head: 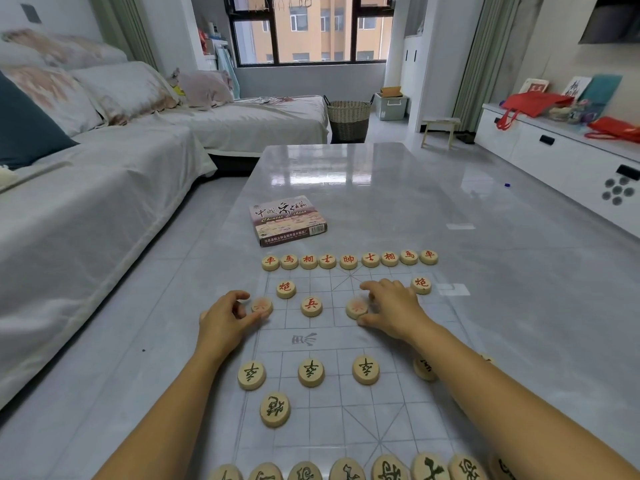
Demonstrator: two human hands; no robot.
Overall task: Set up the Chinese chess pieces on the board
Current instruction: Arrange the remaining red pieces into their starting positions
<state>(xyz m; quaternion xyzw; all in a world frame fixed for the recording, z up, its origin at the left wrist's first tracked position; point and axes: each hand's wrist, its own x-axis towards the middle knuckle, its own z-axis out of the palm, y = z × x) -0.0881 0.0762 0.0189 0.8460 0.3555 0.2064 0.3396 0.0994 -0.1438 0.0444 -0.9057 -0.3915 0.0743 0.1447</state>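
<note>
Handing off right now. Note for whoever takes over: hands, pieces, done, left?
Left hand pinches a red edge soldier at the left file of the board; right hand pinches the red centre soldier.
Done: red back row, both red cannons, one red soldier between the hands; three black soldiers, left black cannon, black back row near you.
Left: red soldiers right of centre not seen; right arm hides the black right side.

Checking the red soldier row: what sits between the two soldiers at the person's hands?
In the head view, one more red soldier stands between the left soldier and the right soldier, touching neither; otherwise bare board.
</note>
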